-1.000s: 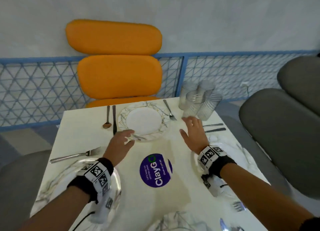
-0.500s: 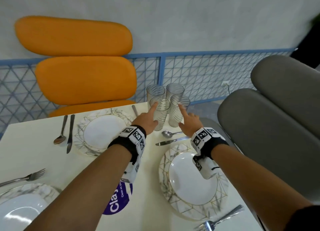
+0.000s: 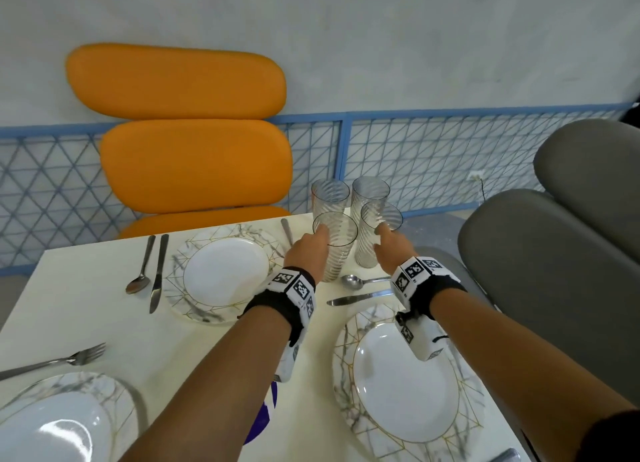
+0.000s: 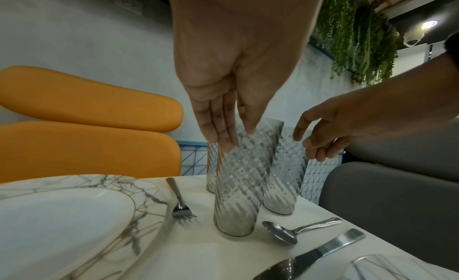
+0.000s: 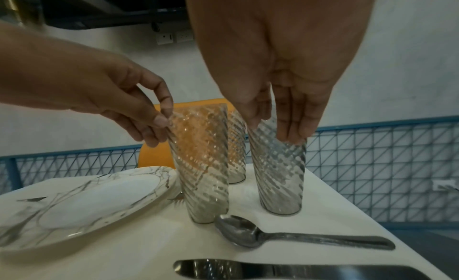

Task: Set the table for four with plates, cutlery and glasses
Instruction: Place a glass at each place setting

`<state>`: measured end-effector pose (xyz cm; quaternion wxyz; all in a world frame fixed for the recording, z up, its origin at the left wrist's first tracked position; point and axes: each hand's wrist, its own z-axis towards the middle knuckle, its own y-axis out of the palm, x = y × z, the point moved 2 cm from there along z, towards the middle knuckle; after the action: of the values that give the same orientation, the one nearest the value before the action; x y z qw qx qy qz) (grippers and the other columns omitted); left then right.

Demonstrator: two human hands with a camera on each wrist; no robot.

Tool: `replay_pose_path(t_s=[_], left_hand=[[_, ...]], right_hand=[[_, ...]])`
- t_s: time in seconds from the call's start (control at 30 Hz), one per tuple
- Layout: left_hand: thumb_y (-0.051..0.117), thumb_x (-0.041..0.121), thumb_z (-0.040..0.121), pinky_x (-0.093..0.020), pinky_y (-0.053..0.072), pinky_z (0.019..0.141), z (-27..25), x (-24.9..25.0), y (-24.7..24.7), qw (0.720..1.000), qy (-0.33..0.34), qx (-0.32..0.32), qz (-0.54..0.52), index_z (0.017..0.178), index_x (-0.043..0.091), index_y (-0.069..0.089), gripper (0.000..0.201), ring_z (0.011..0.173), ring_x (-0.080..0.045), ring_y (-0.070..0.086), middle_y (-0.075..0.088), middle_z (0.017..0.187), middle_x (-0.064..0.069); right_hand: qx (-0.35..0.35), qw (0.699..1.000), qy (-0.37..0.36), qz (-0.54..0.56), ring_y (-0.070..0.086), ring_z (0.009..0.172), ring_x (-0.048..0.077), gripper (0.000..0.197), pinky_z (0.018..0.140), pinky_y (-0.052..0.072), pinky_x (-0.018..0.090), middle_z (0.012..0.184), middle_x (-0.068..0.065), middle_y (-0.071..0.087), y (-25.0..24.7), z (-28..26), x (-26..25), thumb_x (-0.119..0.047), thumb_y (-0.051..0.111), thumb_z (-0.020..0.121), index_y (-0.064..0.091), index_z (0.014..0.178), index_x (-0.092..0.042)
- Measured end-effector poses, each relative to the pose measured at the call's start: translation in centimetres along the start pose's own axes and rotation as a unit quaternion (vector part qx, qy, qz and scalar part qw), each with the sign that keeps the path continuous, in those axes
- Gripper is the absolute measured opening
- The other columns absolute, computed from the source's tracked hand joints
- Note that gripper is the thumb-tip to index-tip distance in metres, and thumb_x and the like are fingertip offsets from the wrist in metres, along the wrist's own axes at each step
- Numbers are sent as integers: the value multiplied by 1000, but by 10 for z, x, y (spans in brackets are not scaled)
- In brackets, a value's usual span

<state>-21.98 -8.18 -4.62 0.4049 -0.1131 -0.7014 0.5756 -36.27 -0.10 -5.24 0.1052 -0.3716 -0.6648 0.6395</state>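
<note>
Reaching past the plates, both hands have come to the four ribbed glasses clustered at the table's (image 3: 86, 288) far right corner. Left hand (image 3: 306, 255) pinches the near-left glass (image 3: 334, 250) rim; right hand's (image 3: 389, 250) fingers close on the near-right glass (image 3: 372, 243), so glass distribution looks about to begin.

wristbands (image 3: 420, 281): black, white marker tags (square codes) | forearms bare

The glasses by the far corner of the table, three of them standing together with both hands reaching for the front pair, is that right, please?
Not quite: there are four glasses, not three, as the head view shows. The left hand and right hand are indeed at the front pair.
</note>
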Motion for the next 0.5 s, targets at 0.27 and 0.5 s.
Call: replay_pose_path(t_s=[0.27, 0.5], left_hand=[[58, 18, 91, -29, 48, 70, -82, -59, -70, 963, -21, 68, -262, 93, 12, 54, 7, 68, -21, 63, 71, 80, -11], [66, 17, 86, -2, 41, 62, -218, -141, -120, 958, -87, 61, -266, 80, 28, 56, 16, 64, 0, 62, 71, 73, -2]], right_hand=[[100, 992, -76, -10, 58, 97, 37, 23, 72, 40, 34, 106, 21, 61, -17, -35, -26, -20, 48, 95, 50, 109, -2], [43, 969, -236, 68, 60, 94, 32, 21, 74, 40, 31, 101, 17, 65, 15, -102, -116, -21, 55, 91, 56, 101, -3]])
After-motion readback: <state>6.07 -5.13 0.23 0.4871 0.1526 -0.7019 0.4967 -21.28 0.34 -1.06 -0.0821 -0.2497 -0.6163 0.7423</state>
